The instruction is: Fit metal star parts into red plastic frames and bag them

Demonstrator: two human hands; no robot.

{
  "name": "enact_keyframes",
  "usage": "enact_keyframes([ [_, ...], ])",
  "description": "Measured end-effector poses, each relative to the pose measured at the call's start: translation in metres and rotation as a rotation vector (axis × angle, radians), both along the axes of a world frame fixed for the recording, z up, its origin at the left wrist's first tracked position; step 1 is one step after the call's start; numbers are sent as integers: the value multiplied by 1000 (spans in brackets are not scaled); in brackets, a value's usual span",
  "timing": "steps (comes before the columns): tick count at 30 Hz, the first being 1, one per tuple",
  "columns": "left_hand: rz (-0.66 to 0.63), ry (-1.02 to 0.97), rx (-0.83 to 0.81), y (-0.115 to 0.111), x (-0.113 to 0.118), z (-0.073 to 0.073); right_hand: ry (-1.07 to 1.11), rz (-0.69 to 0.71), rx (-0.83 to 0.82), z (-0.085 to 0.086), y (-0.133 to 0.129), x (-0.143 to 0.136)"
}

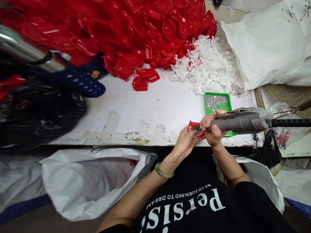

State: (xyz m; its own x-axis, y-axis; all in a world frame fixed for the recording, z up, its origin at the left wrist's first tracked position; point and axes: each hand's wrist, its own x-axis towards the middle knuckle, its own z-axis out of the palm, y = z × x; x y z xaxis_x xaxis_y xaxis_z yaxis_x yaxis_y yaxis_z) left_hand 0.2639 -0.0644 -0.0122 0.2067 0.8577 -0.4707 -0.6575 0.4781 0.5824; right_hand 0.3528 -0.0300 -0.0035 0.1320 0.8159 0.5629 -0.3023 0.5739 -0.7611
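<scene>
My left hand (186, 141) grips a small red plastic part (193, 124) with a dark and white fan-shaped piece on its face, close to the table's front edge. In my right hand (215, 132) lies a grey electric screwdriver (239, 121), held level with its tip end pointing left at the red part. My fingers hide the tip, so whether it touches the part I cannot tell. Partly beneath the screwdriver sits a green tray (206, 105) with many small silver screws (216, 101).
Red plastic parts (145, 29) are heaped along the back, beside a pile of white fan-shaped pieces (206, 64). A white sack (269, 45) stands at back right. Blue clogs (80, 79) and a black bag (41, 110) are left. An open white sack (89, 184) hangs below the edge.
</scene>
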Motion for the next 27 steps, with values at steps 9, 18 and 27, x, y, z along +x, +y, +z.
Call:
enact_keyframes([
  [9, -2, 35, 44, 0, 1, -5, -2, -50, -73, 6, -3, 0],
  [18, 4, 173, 62, -9, -9, -15, 57, -133, -134, 25, 4, -6],
  [27, 0, 281, 176, -4, -17, -19, 58, -121, -152, 31, 5, -18],
])
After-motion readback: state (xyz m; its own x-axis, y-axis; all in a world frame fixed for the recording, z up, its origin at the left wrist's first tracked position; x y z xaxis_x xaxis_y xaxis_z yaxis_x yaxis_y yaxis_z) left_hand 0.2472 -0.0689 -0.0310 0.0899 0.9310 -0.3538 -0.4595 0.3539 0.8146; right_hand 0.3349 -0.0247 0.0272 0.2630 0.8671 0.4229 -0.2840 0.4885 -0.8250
